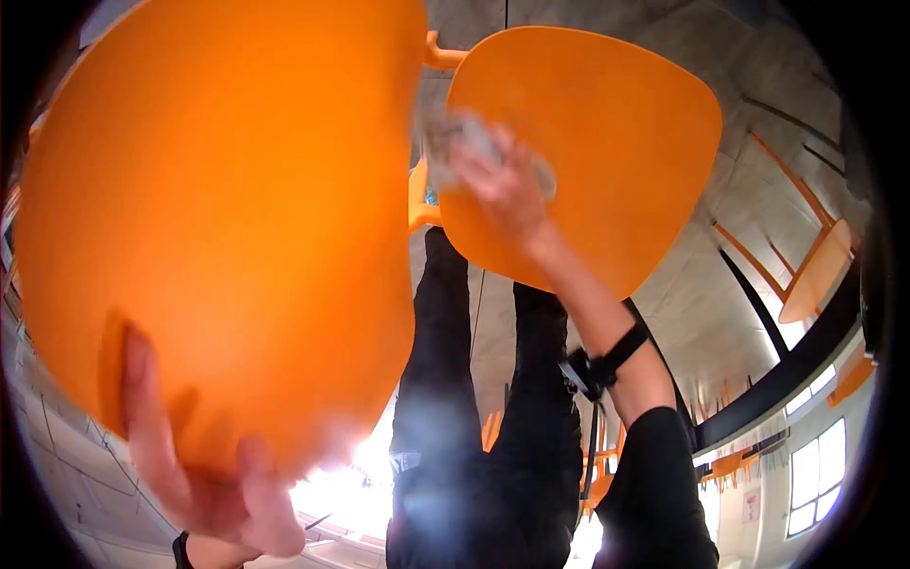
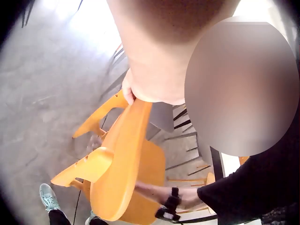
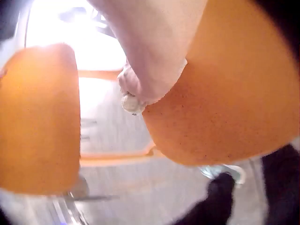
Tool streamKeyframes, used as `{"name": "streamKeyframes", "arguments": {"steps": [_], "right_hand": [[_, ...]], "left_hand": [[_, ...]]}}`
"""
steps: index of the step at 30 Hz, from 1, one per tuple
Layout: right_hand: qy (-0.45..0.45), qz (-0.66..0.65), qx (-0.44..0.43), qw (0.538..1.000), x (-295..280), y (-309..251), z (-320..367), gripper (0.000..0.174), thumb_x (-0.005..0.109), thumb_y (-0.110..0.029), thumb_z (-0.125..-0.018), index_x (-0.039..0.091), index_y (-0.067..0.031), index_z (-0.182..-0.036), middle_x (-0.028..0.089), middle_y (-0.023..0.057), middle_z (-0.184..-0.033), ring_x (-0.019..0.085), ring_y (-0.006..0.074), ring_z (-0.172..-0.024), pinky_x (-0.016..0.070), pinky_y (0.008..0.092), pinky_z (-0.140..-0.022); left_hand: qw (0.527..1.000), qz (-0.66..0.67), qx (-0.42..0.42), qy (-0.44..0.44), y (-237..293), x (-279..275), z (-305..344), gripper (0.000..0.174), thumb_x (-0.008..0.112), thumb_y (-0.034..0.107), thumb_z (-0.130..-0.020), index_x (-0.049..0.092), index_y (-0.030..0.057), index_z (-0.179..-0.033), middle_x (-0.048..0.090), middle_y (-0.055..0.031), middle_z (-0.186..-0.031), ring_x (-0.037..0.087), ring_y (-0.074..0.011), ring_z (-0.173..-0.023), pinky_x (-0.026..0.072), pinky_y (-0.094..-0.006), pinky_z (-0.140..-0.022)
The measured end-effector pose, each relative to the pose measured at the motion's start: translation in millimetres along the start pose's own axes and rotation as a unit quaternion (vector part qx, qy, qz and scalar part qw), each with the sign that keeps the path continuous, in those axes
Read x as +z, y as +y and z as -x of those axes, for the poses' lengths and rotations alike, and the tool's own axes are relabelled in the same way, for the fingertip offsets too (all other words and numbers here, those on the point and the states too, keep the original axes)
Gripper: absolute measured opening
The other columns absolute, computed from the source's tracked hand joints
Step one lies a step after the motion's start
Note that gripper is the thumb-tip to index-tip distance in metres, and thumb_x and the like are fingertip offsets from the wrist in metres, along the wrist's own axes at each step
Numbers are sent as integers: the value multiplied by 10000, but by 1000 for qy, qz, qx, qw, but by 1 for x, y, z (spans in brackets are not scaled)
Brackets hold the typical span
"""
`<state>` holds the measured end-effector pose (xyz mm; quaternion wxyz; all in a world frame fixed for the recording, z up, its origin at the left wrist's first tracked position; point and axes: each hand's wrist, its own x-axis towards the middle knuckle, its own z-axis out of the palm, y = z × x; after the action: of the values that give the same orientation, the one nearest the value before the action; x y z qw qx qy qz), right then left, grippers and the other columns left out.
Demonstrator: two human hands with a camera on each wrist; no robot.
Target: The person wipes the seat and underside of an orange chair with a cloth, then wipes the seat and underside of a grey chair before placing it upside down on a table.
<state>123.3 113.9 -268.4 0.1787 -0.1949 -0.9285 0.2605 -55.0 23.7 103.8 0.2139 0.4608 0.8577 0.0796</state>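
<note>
An orange plastic chair has a large panel (image 1: 237,218) close on the left and a smaller rounded panel (image 1: 607,123) on the right, with orange bars between them. My left hand (image 1: 213,498) grips the large panel at its lower edge; the left wrist view shows the fingers (image 2: 128,89) bent at its end. At the inner edge of the smaller panel, my right hand (image 1: 507,190), blurred, holds a pale cloth (image 3: 133,104) against the surface. Small dark specks dot that panel in the right wrist view.
My legs (image 1: 436,341) in black trousers stand just beyond the chair, on a grey floor (image 2: 47,122). Another chair (image 1: 817,270) with a pale orange seat is at the right, near a dark curved edge (image 1: 758,394). More chairs and bright windows (image 1: 817,474) lie farther off.
</note>
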Motion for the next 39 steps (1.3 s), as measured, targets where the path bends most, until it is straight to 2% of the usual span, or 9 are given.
{"name": "streamKeyframes", "arguments": {"steps": [4, 6, 14, 18, 20, 27, 30, 34, 39], "right_hand": [[-135, -75, -43, 987, -58, -28, 113, 212, 609, -96, -735, 689, -114, -931, 622, -41, -1167, 512, 311, -1128, 466, 420, -866], [-209, -63, -26, 975, -107, -20, 151, 197, 615, -92, -725, 677, -106, -911, 635, -16, -1152, 511, 316, -1128, 464, 437, -881], [-231, -20, 368, 900, -212, -54, 251, 299, 781, -102, -628, 709, -61, -916, 683, 112, -984, 586, 375, -987, 478, 404, -846], [-240, -90, 415, 873, -275, -83, 253, 325, 805, -114, -609, 704, -20, -903, 680, 150, -948, 629, 356, -880, 501, 385, -793], [-195, -92, 383, 898, -308, -88, 259, 330, 799, -107, -608, 701, -3, -905, 676, 171, -940, 638, 356, -852, 505, 377, -792], [-98, -73, 537, 835, -356, -152, 240, 373, 805, -135, -669, 700, -12, -1004, 694, 150, -991, 666, 286, -920, 500, 345, -836], [-60, -55, 567, 820, -381, -213, 261, 353, 805, -153, -679, 708, -35, -997, 699, 143, -983, 673, 272, -916, 504, 345, -823], [-14, -29, 631, 775, -365, -309, 319, 335, 777, -192, -707, 709, -47, -1001, 698, 151, -961, 674, 298, -902, 505, 360, -815], [-77, -19, 692, 718, -279, -403, 398, 255, 637, -245, -765, 713, -70, -933, 683, 185, -929, 649, 360, -923, 508, 430, -801]], "left_hand": [[999, 44, 20, 20, 4, 15, -8, 590, 524, 169, -850, 389, -105, -1355, 437, -252, -1400, 424, -381, -1285, 357, -453, -1060], [993, 52, 86, 57, -4, 26, -15, 553, 528, 24, -755, 449, -147, -1275, 520, -300, -1302, 552, -448, -1150, 436, -453, -994], [983, 116, 38, 137, 17, 32, -15, 595, 548, -80, -756, 547, 116, -1318, 642, -170, -1021, 637, -335, -793, 537, -361, -743], [972, 151, 49, 171, 29, 15, -7, 710, 536, -100, -766, 445, 193, -1407, 596, -190, -860, 611, -376, -679, 548, -412, -646], [976, 146, 37, 155, 41, 9, -3, 768, 521, -103, -773, 365, 229, -1448, 587, -189, -848, 610, -391, -664, 545, -432, -619], [977, 184, 11, 108, 17, 45, -19, 826, 507, -62, -799, 228, 282, -1497, 592, -196, -909, 613, -446, -724, 529, -494, -658], [943, 269, -53, 190, 21, 45, -15, 691, 532, 20, -827, 348, 252, -1451, 631, -218, -979, 616, -456, -852, 503, -513, -774], [932, 322, -168, 20, 6, 59, 6, 377, 579, 188, -845, 596, 128, -1217, 654, -236, -1017, 609, -391, -1018, 477, -472, -880], [952, 286, -105, 2, -4, 57, 26, 357, 546, 215, -877, 594, 107, -1214, 670, -193, -1063, 654, -365, -961, 509, -436, -827]]}}
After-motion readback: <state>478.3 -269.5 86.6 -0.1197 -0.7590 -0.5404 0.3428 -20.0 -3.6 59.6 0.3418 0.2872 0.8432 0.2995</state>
